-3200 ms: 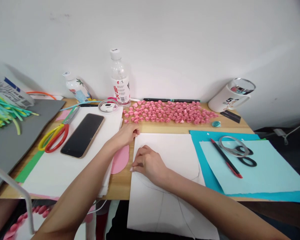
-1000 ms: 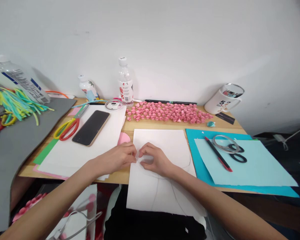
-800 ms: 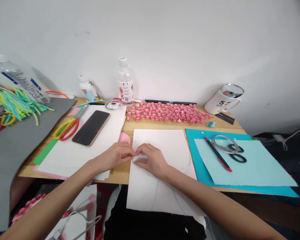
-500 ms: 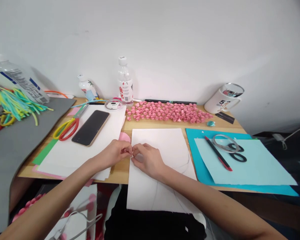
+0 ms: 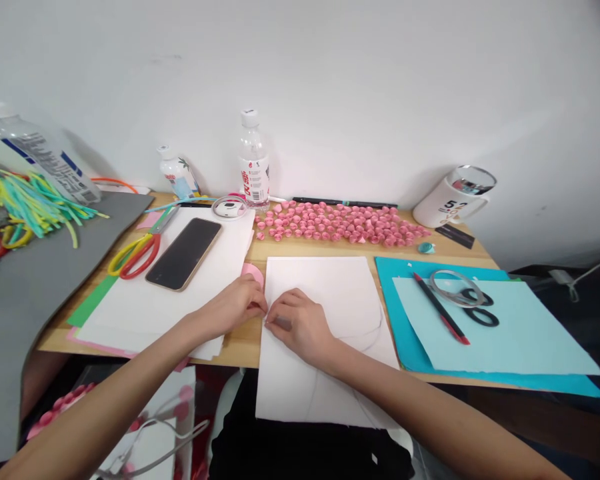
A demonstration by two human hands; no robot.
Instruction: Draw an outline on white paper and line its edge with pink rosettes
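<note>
A white sheet (image 5: 325, 280) with faint curved pencil lines lies in front of me, its near end overhanging the table edge. At its left border my two hands meet. My left hand (image 5: 243, 301) is closed in a pinch, its fingertips by the sheet's edge. My right hand (image 5: 303, 327) rests over the sheet, thumb and fingers drawn together near the left fingertips. Whatever lies between the fingertips is too small to make out. A pink paper disc (image 5: 253, 272) shows just behind my left hand.
Many pink rolled-paper pieces (image 5: 340, 223) lie along the back. A bottle (image 5: 255, 167) and a mug (image 5: 453, 197) stand by the wall. Left are a phone (image 5: 184, 255) and scissors (image 5: 135, 255); right, blue sheets (image 5: 510, 333) carry a pen (image 5: 440, 307), tape ring and black scissors.
The whole view has shifted slightly. My hands stay together at the sheet's left edge, with only a small movement of the fingers.
</note>
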